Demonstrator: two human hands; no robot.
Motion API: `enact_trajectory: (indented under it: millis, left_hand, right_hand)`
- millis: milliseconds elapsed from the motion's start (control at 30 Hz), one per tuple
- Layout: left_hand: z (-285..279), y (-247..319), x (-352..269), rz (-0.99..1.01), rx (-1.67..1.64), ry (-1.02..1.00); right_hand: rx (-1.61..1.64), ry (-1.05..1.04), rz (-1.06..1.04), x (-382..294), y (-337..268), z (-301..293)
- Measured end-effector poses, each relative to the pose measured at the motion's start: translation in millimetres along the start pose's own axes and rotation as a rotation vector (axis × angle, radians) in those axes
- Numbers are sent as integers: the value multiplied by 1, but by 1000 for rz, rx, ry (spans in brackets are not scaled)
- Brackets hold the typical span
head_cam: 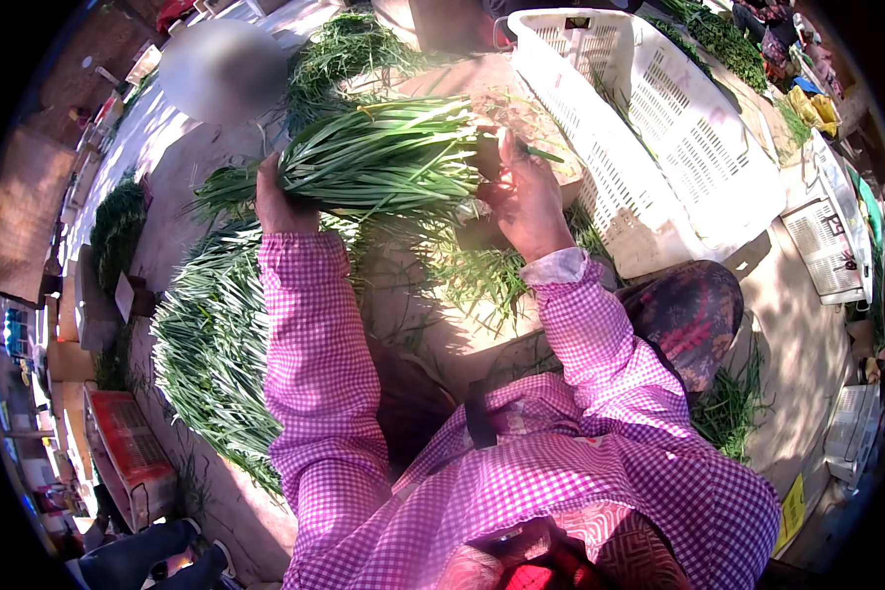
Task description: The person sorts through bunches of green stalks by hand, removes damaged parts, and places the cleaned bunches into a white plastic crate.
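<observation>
A thick bunch of long green leaves, likely garlic chives (383, 155), lies sideways in front of me, its pale cut ends to the right. My left hand (279, 195) grips it near its dark leafy end. By the cut ends is my right hand (523, 192), fingers bent, with a short green strand (546, 154) sticking out past the thumb. Its fingertips are partly in shadow, so their contact with the bunch is unclear. Below my left forearm is a large heap of similar chives (214, 339), stacked with pale ends outward. Loose trimmings (479, 284) are scattered on the ground beneath my hands.
A large white slatted plastic crate (656, 184) stands at the right, with a few leaves inside. More green piles lie at the back (346, 59) and left (118, 232). A red crate (129, 428) sits lower left, near another person's legs (144, 553). Smaller white crates (830, 243) line the right.
</observation>
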State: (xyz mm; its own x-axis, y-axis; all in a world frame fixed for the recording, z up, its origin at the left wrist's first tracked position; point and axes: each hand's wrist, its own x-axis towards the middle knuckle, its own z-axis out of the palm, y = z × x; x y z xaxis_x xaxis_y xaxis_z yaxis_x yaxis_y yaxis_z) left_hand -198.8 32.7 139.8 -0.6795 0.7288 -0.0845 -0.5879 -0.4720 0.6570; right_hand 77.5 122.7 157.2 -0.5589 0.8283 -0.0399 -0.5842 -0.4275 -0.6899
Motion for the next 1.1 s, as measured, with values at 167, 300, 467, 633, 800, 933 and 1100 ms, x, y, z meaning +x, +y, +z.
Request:
enact_trajectory:
  millis: [167, 300, 467, 633, 800, 933, 1100]
  left_hand:
    - [-8, 9, 6, -66, -130, 146]
    - [-13, 13, 10, -75, -154, 115]
    - [-12, 7, 10, -66, -133, 116]
    - [2, -12, 9, -80, -117, 48]
    - [10, -16, 3, -83, -102, 23]
    - [8, -16, 5, -50, -80, 2]
    - [5, -10, 10, -94, -96, 136]
  right_hand:
    - [117, -220, -201, 8, -28, -20]
    - [113, -201, -439, 17, -55, -46]
    - [-370, -108, -372, 21, -42, -38]
    - [-460, -181, -148, 24, 4, -30]
    - [-256, -128, -9, 27, 25, -29]
    - [-212, -108, 26, 38, 43, -43]
    - [-361, -181, -16, 23, 25, -24]
